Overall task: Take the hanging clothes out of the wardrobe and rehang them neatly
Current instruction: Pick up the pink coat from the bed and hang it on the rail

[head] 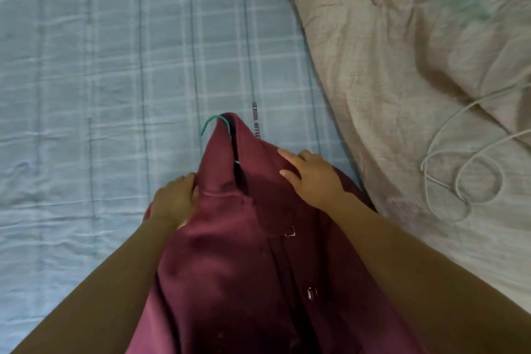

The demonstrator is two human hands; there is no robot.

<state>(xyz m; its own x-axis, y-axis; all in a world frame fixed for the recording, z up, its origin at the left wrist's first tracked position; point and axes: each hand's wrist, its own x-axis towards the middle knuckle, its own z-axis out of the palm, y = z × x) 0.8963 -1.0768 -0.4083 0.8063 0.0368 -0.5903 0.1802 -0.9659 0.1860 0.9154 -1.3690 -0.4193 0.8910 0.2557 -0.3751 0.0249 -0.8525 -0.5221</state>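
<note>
My L hand (pixel 172 201) grips the maroon jacket (pixel 230 267) at one shoulder, R hand (pixel 311 179) flat w/ fingers straight on the other; it's lying on the blue checked sheet (pixel 86 66), teal hanger (pixel 214 123) hook out the collar.

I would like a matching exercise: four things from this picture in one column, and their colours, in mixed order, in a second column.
Things:
1. hanger hook
2. garment
3. cable
4. bed sheet

Colours:
A. white
B. dark red
C. pale blue, checked
D. teal

Pairs: 1-D, 2-B, 3-A, 4-C.
</note>
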